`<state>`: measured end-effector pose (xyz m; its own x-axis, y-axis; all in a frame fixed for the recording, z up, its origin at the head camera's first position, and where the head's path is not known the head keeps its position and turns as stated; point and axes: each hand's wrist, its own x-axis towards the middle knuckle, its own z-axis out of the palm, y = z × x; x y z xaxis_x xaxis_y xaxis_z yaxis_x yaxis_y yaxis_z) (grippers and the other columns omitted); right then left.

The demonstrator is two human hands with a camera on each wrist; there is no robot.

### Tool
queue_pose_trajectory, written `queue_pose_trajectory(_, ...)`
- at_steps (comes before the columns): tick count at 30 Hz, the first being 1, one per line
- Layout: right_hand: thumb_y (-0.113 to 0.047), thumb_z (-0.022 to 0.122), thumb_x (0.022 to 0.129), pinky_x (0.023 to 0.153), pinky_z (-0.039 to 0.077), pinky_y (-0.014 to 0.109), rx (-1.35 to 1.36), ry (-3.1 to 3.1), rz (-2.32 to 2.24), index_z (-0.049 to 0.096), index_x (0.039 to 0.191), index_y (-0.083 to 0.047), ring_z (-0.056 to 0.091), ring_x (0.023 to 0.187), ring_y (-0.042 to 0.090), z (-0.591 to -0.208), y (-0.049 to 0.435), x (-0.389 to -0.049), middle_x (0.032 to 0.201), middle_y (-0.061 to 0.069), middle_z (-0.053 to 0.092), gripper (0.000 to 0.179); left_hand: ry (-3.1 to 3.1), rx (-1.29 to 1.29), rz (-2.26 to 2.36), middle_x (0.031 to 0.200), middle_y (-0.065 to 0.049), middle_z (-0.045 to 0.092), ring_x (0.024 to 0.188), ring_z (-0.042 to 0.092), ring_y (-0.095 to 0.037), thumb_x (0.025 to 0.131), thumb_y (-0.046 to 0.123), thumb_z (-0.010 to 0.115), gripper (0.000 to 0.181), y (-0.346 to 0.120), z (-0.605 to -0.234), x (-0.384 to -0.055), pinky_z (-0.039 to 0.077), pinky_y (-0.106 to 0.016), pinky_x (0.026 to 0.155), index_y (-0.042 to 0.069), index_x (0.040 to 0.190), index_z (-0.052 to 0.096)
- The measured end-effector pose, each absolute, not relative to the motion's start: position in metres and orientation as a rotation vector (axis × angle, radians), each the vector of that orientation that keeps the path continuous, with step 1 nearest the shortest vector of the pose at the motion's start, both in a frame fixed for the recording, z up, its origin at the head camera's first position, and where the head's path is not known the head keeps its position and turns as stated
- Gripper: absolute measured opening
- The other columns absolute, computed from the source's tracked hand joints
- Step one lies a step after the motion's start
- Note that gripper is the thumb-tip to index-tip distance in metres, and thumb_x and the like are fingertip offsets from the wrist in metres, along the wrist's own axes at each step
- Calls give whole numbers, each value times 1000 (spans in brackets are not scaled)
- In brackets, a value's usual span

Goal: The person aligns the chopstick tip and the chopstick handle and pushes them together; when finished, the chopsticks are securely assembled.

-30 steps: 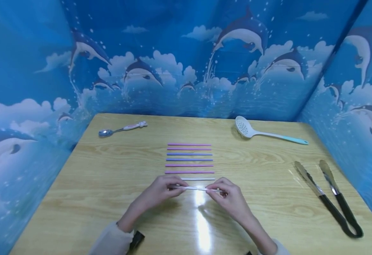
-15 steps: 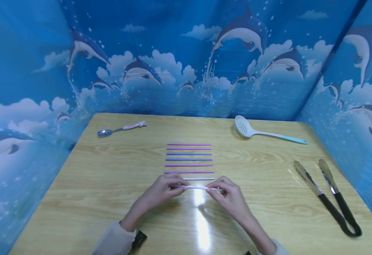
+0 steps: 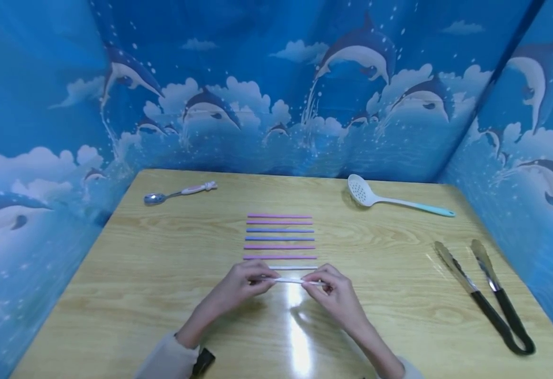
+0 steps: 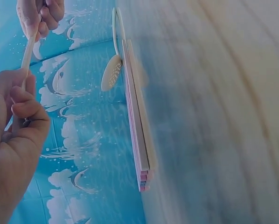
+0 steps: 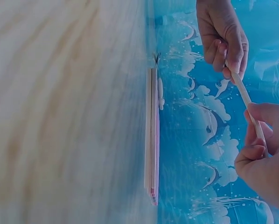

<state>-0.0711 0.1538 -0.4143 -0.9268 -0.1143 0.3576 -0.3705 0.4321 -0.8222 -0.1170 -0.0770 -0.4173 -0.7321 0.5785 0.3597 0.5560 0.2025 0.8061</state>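
Between my two hands a thin white stick point(image 3: 288, 280) is held level above the table. My left hand point(image 3: 245, 281) pinches its left part between thumb and fingers, and my right hand point(image 3: 334, 290) pinches the right part the same way. The ends of the stick are partly hidden by the fingers. In the left wrist view the white stick point(image 4: 27, 56) spans both hands, raised off the tabletop. Just beyond the hands another white stick point(image 3: 293, 268) lies on the table, its left part covered by my left hand. Past it, parallel pink-purple sticks point(image 3: 280, 257) and blue sticks point(image 3: 280, 239) form a row.
A spoon point(image 3: 179, 193) with a white-and-pink handle lies at the back left of the wooden table point(image 3: 139, 273). At the back right is a slotted skimmer point(image 3: 390, 200), and black-handled tongs point(image 3: 492, 300) lie spread on the right. A dolphin-print curtain point(image 3: 276, 95) encloses the table.
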Motion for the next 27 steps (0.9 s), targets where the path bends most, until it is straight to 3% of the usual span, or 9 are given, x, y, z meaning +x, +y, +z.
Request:
queue_pose_trajectory(7,-7,74,80,50,40,16,442,-2489,1451,72,87,-7,43,62,-1,-411,156,-71,82,-2,62,7,2450,1180,1562,89,-9,68,78,62,-12,86,1,66,13,-77,-418,-117,55,-20,70,-1,97,70)
queue_pose_trajectory(22,0,72,79,63,51,19,437,-2721,1357,73,91,-4,53,70,2,-425,175,-90,82,-1,63,13,2470,771,1378,105,-9,68,92,65,-19,90,15,65,20,-89,-429,-121,53,-19,80,5,107,69)
queue_pose_trajectory(27,-5,70,82,69,52,20,432,-2815,1330,72,92,-4,57,75,7,-431,179,-98,84,0,64,10,2534,729,1302,97,-7,69,84,63,-15,89,12,65,20,-97,-432,-127,53,-20,75,3,106,69)
